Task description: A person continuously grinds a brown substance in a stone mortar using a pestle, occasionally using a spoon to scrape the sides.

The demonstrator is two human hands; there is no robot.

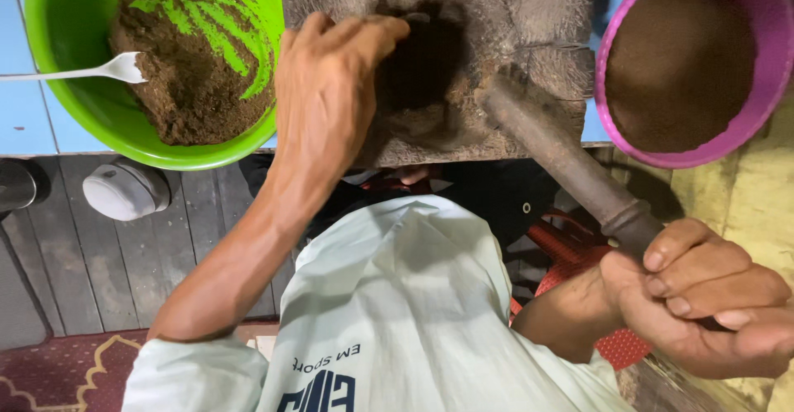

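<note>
A dark wooden mortar block [529, 15] with a round hollow [422, 60] stands in front of me. My left hand [327, 89] reaches over its left side, fingers curled with the tips dipped into the hollow; whether they pinch any powder is hidden. My right hand [703, 300] is closed around the handle end of a long dark wooden pestle [554, 151], which slants up-left so its head rests on the block beside the hollow.
A green bowl [58, 15] at upper left holds brown paste and a white plastic spoon [91, 70]. A pink bowl [765, 81] at upper right is full of brown powder. Blue tiled tabletop [33, 122], plank floor and a grey lidded container [124, 189] lie below.
</note>
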